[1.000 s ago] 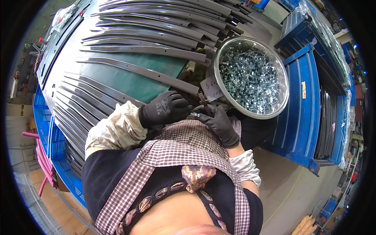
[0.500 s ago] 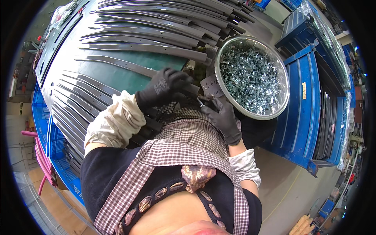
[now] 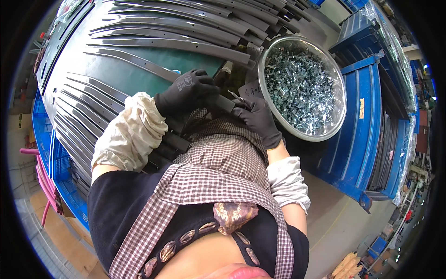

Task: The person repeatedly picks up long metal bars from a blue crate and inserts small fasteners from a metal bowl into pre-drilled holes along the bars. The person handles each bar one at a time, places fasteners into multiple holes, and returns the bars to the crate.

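Note:
My left hand, in a black glove, is closed round a long dark grey strip near its right end. The strip slants across the green table top, and its end sticks out past my fingers. Beside that end, my right hand, also gloved in black, pinches a small slim metal piece with a shiny tip. Its exact kind is too small to make out. A round bowl heaped with small shiny metal clips stands just right of my right hand.
Several more dark strips lie in rows at the back, and others lie at the left. A blue metal bin stands on the right with strips inside. A blue plastic crate is at the left, near pink tubes.
My right hand has moved up slightly, and the metal piece in it now points up and left beside the strip's end. The left hand still grips the strip. The whole view has shifted a little.

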Available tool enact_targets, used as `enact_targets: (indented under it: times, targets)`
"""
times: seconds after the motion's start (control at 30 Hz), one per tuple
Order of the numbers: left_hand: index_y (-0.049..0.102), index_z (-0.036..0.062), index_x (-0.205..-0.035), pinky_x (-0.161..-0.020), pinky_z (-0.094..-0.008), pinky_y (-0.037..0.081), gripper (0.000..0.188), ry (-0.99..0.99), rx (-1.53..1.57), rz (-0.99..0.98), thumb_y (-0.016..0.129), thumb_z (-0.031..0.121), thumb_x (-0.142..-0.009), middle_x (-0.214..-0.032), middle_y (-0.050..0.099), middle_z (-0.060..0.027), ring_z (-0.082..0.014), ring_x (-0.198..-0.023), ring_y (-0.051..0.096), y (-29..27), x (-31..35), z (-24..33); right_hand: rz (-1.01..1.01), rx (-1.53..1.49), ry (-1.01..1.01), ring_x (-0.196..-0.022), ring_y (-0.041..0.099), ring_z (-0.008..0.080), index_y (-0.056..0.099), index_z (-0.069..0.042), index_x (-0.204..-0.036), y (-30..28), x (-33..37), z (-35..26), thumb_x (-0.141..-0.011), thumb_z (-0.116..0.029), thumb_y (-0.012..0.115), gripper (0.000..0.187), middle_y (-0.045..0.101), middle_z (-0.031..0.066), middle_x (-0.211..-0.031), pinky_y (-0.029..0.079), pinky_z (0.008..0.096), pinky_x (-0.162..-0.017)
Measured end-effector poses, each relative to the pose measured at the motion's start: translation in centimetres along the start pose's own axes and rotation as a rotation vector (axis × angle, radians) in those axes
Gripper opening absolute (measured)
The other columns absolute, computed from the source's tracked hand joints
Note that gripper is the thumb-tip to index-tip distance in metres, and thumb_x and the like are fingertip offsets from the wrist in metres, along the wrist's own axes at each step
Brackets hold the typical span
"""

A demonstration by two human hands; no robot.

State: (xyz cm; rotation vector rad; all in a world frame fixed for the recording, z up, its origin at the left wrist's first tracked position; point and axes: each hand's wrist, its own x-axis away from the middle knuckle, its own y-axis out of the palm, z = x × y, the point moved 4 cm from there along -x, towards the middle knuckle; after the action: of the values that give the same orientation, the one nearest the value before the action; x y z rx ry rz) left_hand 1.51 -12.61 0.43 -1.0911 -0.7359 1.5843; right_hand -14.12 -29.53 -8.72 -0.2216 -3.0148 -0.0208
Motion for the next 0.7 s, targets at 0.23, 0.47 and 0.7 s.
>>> enact_targets:
  times: [0.23, 0.47, 0.7]
  targets:
    - [0.070, 0.0062, -0.115, -0.079, -0.0435, 0.052, 0.046, -0.019, 0.005, -0.001, 0.080, 0.026, -0.075, -0.095, 0.065, -0.0098, -0.0324, -0.093, 0.059, -0.2, 0.3, -0.2, 0.208, 0.520, -0.161, -0.076, 0.066, 0.0351, 0.067, 0.003, -0.103, -0.6, 4.0, -5.6, -0.100, -0.026, 0.062, 0.030, 0.068, 0.0209, -0.086, 0.051, 0.0403, -0.070]
    - [0.069, 0.0078, -0.118, -0.076, -0.0425, 0.052, 0.054, 0.044, -0.081, 0.011, 0.081, 0.036, -0.073, -0.094, 0.065, -0.0074, -0.0302, -0.086, 0.058, 0.3, 0.2, -0.6, 0.148, 0.643, -0.224, -0.075, 0.066, 0.0364, 0.068, -0.003, -0.096, -1.2, 5.5, -3.9, -0.097, -0.024, 0.063, 0.022, 0.068, 0.0163, -0.083, 0.051, 0.0439, -0.067]
    - [0.069, 0.0077, -0.118, -0.072, -0.0410, 0.052, 0.053, 0.117, -0.153, 0.004, 0.080, 0.035, -0.074, -0.094, 0.064, -0.0073, -0.0292, -0.084, 0.058, 0.5, 0.4, -0.7, 0.075, 0.860, -0.183, -0.070, 0.065, 0.0340, 0.068, -0.003, -0.095, -0.2, 4.0, -6.1, -0.095, -0.023, 0.066, 0.020, 0.066, 0.0165, -0.077, 0.049, 0.0416, -0.063]
